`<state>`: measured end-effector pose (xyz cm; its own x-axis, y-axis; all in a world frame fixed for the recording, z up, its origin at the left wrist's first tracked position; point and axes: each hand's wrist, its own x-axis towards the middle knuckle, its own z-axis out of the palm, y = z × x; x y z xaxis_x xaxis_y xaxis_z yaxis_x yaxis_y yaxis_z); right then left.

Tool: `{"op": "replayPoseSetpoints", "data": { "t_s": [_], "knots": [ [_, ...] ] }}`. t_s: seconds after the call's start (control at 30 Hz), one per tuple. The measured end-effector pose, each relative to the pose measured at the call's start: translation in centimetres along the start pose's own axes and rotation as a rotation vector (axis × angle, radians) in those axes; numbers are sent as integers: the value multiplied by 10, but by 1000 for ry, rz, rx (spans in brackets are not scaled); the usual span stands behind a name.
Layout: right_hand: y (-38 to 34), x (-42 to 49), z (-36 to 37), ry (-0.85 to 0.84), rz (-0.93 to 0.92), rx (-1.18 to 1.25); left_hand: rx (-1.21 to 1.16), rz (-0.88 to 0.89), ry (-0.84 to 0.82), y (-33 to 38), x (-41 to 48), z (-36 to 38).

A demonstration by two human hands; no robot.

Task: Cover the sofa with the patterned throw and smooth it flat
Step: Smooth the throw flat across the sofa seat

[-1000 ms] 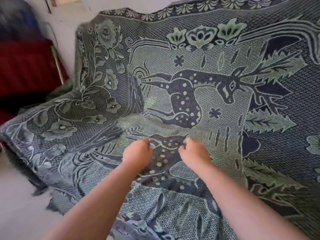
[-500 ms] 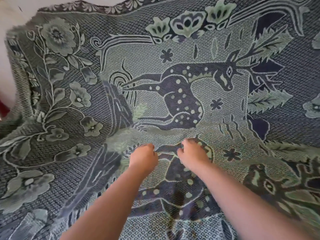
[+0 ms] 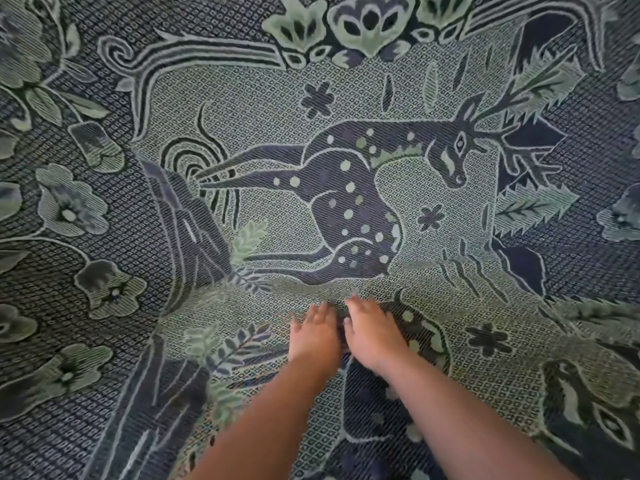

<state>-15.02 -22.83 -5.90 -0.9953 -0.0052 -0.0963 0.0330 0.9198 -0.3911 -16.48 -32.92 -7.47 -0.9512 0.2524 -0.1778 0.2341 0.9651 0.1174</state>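
The throw [image 3: 346, 81] runs past all four picture edges, so its hems are out of view. The sofa beneath is fully hidden. Both forearms [image 3: 467, 420] are cut off at the bottom edge. The palms of the left hand [image 3: 313, 336] and right hand [image 3: 372, 332] face down, unseen. The fingertips [image 3: 353, 301] are blurred.

One head-worn, wide-angle view.
It faces forward and down from close above the patterned throw [image 3: 320, 202], whose weave fills the frame edge to edge.
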Motion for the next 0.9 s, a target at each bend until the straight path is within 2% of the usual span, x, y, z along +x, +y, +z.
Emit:
{"op": "replayPoseSetpoints", "data": {
  "t_s": [0.1,0.23,0.3,0.43,0.6,0.73,0.83,0.9],
  "knots": [
    [-5,23,7,18,-55,-1,34,14,-33,0,25,8],
    [15,54,29,-90,-31,-66,10,4,-67,-6,53,25],
    [28,63,40,-106,-29,-175,12,-18,-31,-12,62,36],
    [46,77,40,-24,-8,-299,-45,-58,87,-23,77,47],
    [89,94,14,65,183,-353,-9,-126,118,-54,93,36],
    [110,94,-6,41,372,-343,-5,-136,146,-57,90,34],
    [93,88,-13,84,445,-321,-45,-169,277,-56,80,21],
    [59,86,-6,174,354,-278,-90,-176,470,-57,73,11]
  ]
}}
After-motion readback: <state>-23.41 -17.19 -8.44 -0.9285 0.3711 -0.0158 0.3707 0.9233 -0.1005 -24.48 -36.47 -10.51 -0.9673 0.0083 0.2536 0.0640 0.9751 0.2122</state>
